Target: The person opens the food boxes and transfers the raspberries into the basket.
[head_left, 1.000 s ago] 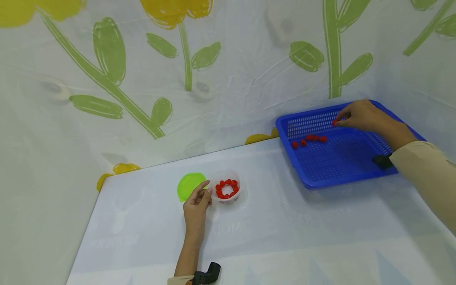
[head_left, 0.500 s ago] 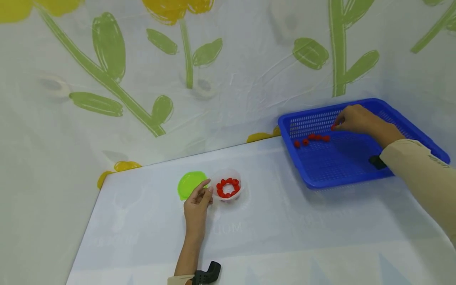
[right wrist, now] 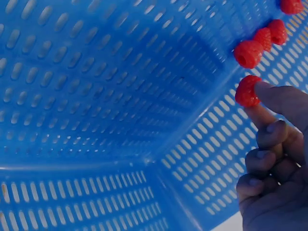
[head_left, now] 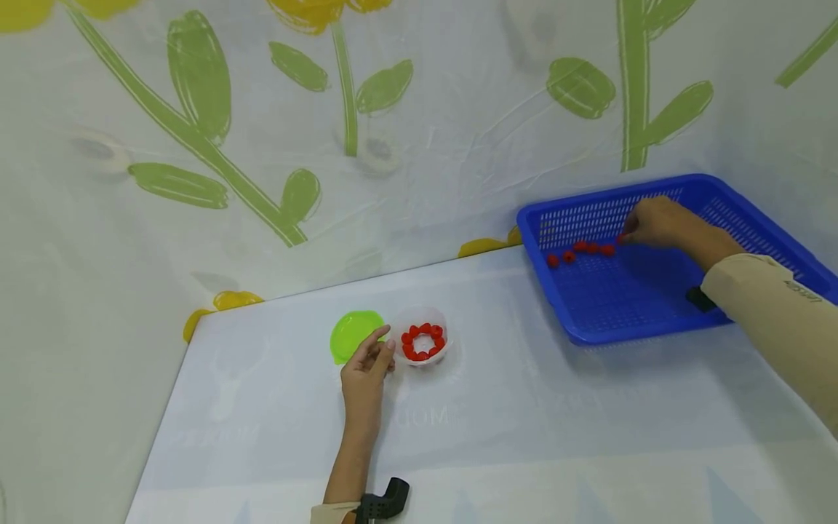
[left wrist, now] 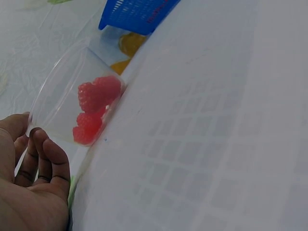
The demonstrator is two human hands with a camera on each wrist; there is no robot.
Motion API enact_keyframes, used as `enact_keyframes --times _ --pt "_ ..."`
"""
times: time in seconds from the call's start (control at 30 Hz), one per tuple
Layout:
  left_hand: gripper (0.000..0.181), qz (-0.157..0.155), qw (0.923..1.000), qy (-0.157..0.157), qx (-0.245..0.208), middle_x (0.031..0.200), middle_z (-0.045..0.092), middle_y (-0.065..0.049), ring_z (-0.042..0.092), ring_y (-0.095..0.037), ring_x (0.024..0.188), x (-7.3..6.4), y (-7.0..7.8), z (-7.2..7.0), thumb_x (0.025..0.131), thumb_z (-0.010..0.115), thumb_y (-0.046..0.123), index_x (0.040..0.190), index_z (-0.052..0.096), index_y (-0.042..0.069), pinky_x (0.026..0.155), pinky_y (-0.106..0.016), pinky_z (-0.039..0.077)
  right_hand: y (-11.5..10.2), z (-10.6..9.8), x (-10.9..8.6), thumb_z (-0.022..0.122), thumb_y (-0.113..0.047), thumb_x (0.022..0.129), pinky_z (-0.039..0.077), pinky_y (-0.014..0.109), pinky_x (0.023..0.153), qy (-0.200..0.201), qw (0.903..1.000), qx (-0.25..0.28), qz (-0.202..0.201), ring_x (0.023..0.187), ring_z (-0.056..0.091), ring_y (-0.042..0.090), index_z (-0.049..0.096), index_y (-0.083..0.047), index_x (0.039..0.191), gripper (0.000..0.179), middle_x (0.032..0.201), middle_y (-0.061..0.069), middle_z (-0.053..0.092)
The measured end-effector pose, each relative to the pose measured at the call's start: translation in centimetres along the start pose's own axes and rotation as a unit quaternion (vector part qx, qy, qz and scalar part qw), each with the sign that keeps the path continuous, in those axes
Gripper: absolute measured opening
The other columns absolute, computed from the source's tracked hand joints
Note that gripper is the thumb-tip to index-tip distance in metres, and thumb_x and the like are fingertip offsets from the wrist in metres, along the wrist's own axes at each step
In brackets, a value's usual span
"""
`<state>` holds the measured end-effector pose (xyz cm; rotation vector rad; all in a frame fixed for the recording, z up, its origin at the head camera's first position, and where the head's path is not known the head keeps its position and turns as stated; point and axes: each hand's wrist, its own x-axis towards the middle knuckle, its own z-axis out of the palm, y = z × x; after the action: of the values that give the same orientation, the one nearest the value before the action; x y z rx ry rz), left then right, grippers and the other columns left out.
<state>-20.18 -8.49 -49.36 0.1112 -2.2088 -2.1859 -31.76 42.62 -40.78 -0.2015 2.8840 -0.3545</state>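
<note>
Red raspberries (right wrist: 248, 91), blue basket (head_left: 631, 298), lime-green lid (head_left: 353, 331), beige sleeves (head_left: 769, 309), white flower-patterned backdrop (head_left: 452, 138)

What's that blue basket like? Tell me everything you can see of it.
The blue basket looks like plastic: rectangular and shallow, with slotted, sloping walls, a perforated floor and a solid rim. It sits upright toward the right of the table. Five visible raspberries lie inside, toward the far left; the right hand pinches another there. A sleeve hides its near right corner.

Pale wall sheet (head_left: 458, 145), creased, printed with green stems (head_left: 633, 80), leaves (head_left: 199, 76), yellow flowers (head_left: 314, 13); white tablecloth (head_left: 262, 393), faint lettering (head_left: 428, 416); soft, diffuse light.
</note>
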Motion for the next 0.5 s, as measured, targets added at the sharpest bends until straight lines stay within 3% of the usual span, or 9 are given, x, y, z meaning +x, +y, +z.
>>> enact_keyframes --times 0.1,0.5 --pt "0.037 0.002 1.0 -0.001 0.004 0.095 0.06 -0.011 0.057 -0.022 0.079 -0.34 0.85 0.14 0.096 0.07 0.021 0.131 0.066 0.009 0.076 -0.025 0.054 0.22 0.11 0.15 0.073 -0.011 0.087 0.052 0.058 0.077 0.002 1.0 -0.001 -0.005 0.088 0.065 0.048 0.071 0.013 0.095 0.026 0.092 0.028 0.069" --pt "0.033 0.002 1.0 0.001 -0.003 0.094 0.06 -0.009 0.057 -0.024 0.08 -0.26 0.82 0.25 0.096 0.07 0.021 0.128 0.068 0.013 0.075 -0.024 0.053 0.77 0.58 0.82 0.074 -0.012 0.085 0.052 0.059 0.077 -0.009 1.0 0.003 0.002 0.086 0.065 0.047 0.072 0.012 0.092 0.025 0.09 0.026 0.07"
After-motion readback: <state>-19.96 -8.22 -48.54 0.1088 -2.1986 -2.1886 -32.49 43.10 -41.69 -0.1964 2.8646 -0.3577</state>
